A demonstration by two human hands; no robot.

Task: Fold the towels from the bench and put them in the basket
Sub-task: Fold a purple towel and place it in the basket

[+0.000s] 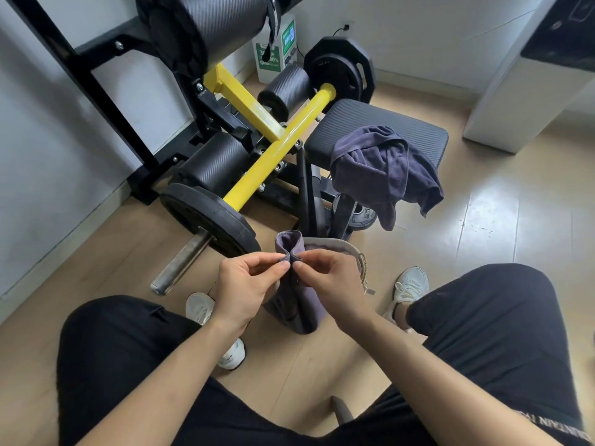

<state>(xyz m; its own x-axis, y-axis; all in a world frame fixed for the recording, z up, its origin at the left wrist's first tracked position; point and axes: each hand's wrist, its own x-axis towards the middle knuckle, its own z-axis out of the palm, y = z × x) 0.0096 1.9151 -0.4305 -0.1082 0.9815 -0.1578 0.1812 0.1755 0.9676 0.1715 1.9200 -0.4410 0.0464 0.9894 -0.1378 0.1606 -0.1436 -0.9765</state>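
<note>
A purple-grey towel (299,304) hangs between my knees, its top edge doubled over. My left hand (248,284) pinches that edge from the left, and my right hand (328,281) pinches it from the right, fingertips nearly touching. Behind the held towel sits a beige cloth basket (338,247) on the floor, mostly hidden by my hands and the towel. A second dark purple towel (383,169) lies crumpled on the black bench pad (415,133), hanging over its front edge.
A yellow-framed weight machine (273,149) with black plates and foam rollers fills the left and centre. A steel bar end (180,262) juts toward my left foot. A white cabinet (521,88) stands at the right. Wooden floor surrounds my white shoes.
</note>
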